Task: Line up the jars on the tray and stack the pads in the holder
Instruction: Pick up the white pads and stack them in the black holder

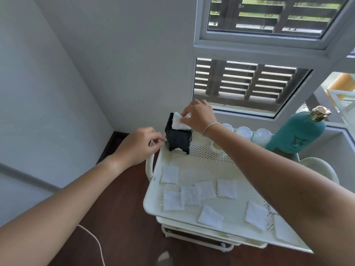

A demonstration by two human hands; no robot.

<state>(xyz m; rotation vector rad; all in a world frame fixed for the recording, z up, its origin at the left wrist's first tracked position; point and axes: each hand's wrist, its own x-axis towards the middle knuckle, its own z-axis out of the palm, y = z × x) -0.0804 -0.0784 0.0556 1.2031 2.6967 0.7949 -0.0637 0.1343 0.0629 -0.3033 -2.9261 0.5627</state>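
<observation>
A pad (179, 122) is pinched by the right hand (198, 117) over the holder (177, 139); the left hand (141, 145), loosely curled, grasps nothing.

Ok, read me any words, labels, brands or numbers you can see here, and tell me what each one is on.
No text here can be read.
Teal bottle: a dark printed mark on its side, too blurred to read.
Black holder, white pads, jars, tray: no lettering visible.

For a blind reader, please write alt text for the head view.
The right hand pushes a white square cotton pad into a black square holder on a cream perforated tray; the left hand is beside the holder. More pads lie loose.
</observation>
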